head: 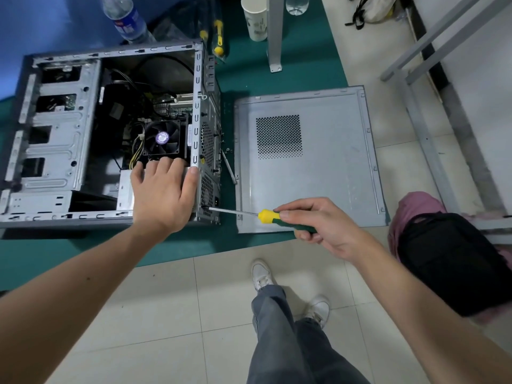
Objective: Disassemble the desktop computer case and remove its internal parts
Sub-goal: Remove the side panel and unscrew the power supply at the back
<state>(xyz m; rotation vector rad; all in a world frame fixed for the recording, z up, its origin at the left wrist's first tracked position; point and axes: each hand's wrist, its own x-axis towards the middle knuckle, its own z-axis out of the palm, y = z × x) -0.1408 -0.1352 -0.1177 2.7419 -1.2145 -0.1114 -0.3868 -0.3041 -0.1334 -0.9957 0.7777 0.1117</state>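
Blue-labelled bottle (126, 19), writing unreadable

green bench (171, 246) has the open case (63, 139), its side panel (327, 173), a bottle (126, 18), a paper cup (255, 20) and some spare screwdrivers (218, 37) on it

Legible text check, head view: nothing I can read.

- Water bottle (126, 19), top left: blue label with a red patch and white marks; characters too blurred to make out.
- Paper cup (256, 22), top centre: faint grey-green print on the wall, not legible.
- CPU fan (162, 137) inside the computer case (63, 128): round purple-and-silver hub sticker, lettering too small to resolve.
- Power supply (126, 189) under my left hand: no readable marking on the bare metal that shows.
- Screwdriver (270, 216) handle, yellow and green: no print visible.
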